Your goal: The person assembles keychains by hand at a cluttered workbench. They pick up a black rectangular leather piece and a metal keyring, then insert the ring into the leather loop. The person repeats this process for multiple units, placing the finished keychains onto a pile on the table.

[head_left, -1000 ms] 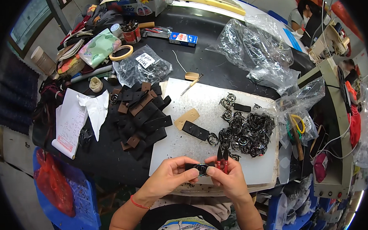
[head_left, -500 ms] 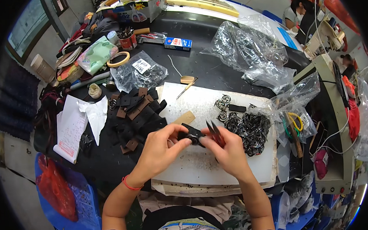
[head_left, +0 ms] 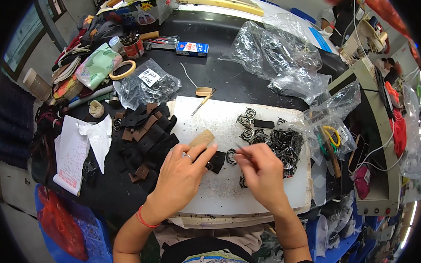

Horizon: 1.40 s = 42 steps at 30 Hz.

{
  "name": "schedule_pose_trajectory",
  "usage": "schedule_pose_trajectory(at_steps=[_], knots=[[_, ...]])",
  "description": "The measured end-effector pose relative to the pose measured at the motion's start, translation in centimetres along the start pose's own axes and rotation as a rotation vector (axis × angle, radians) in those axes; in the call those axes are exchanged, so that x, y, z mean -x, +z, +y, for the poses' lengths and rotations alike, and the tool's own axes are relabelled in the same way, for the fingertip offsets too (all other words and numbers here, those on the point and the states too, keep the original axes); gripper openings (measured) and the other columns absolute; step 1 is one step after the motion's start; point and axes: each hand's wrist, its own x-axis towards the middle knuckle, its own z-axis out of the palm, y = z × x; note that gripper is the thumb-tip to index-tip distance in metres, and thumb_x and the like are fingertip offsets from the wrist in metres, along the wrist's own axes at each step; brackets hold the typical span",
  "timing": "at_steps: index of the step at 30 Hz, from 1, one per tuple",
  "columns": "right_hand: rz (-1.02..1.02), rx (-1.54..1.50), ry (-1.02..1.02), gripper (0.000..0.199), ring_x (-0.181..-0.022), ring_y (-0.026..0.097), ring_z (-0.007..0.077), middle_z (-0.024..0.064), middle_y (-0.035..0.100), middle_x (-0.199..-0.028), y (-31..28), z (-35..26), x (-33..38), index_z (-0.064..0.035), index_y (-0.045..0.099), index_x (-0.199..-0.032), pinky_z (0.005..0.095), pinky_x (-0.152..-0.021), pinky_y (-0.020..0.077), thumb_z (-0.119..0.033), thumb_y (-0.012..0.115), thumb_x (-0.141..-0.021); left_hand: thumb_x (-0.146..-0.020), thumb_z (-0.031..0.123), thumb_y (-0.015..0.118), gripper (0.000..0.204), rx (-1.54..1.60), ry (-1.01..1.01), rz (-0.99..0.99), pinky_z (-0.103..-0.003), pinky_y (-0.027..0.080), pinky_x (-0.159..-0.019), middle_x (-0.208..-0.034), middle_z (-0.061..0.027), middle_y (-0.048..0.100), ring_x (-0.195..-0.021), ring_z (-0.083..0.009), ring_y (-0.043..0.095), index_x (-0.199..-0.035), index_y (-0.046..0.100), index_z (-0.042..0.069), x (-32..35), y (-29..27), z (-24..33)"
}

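My left hand (head_left: pixel 182 172) pinches a short black strap piece (head_left: pixel 216 161) against the white work board (head_left: pixel 223 199). My right hand (head_left: pixel 263 170) is closed around a thin pointed metal tool (head_left: pixel 241 150), whose tip sits by a metal buckle (head_left: pixel 230 156) at the strap's end. Both hands meet over the middle of the board. A heap of dark metal buckles (head_left: pixel 286 144) lies just right of my right hand. Left of my left hand lies a pile of black and brown strap pieces (head_left: pixel 145 136).
A tan tab (head_left: pixel 201 138) lies on the board. Clear plastic bags (head_left: pixel 287 57) lie at the back and right, another bag (head_left: pixel 145 85) at the back left. Papers (head_left: pixel 75 151), a tape roll (head_left: pixel 122 69) and a blue box (head_left: pixel 192 48) lie on the black table.
Both hands have moved away from my body, from the board's near edge to its middle, carrying the strap piece and tool along.
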Motion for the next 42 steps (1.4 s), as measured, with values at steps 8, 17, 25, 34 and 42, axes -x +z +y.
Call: schedule_pose_trajectory(at_steps=[8,17,25,34,42], knots=[[-0.107,0.208,0.182,0.029,-0.064,0.056,0.0187,0.0122,0.053,-0.092,-2.7,1.0,6.6,-0.0010,0.060,-0.105,0.0294,-0.055,0.0460,-0.007,0.068,-0.078,-0.075,0.004,0.064,0.033,0.113,-0.039,0.062,-0.038,0.042,-0.079,-0.098,-0.0125,0.052,-0.091,-0.0302,0.048,-0.107,0.056,0.006,-1.4,2.5,0.7],[0.145,-0.078,0.260,0.021,-0.062,0.051,0.0085,0.0065,0.053,-0.086,-3.3,3.5,8.1,0.0010,0.061,-0.101,0.0234,-0.052,0.0421,0.002,0.063,-0.080,-0.077,0.012,0.065,0.024,0.194,-0.089,-0.027,-0.037,0.040,-0.079,-0.089,-0.0128,0.052,-0.089,-0.0295,0.050,-0.098,0.059,0.004,-6.6,0.4,-1.9],[0.372,-0.796,0.504,0.006,-0.046,0.044,0.0038,-0.0019,0.051,-0.062,-2.4,1.9,5.9,-0.0034,0.056,-0.092,0.0179,-0.041,0.0347,-0.007,0.059,-0.088,-0.083,0.016,0.062,0.017,0.291,-0.080,0.004,-0.035,0.047,-0.065,-0.081,-0.0128,0.060,-0.070,-0.0275,0.058,-0.091,0.060,0.001,-3.8,1.6,3.7],[-0.098,-0.491,0.317,0.011,-0.053,0.047,0.0057,0.0005,0.056,-0.070,-0.3,0.8,5.9,-0.0010,0.056,-0.090,0.0179,-0.044,0.0346,-0.004,0.064,-0.082,-0.090,0.015,0.051,0.024,0.617,-0.340,0.051,-0.039,0.041,-0.047,-0.061,-0.0171,0.056,-0.053,-0.0319,0.057,-0.073,0.052,-0.002,2.0,2.7,5.5],[-0.175,-0.152,-0.165,0.027,-0.061,0.052,0.0135,0.0088,0.059,-0.085,-1.2,-0.3,4.9,-0.0027,0.062,-0.092,0.0226,-0.051,0.0426,0.004,0.073,-0.068,-0.092,0.018,0.048,0.032,0.879,-0.538,-0.098,-0.035,0.038,-0.045,-0.054,-0.0157,0.053,-0.044,-0.0262,0.051,-0.068,0.052,-0.003,2.5,1.8,4.6]])
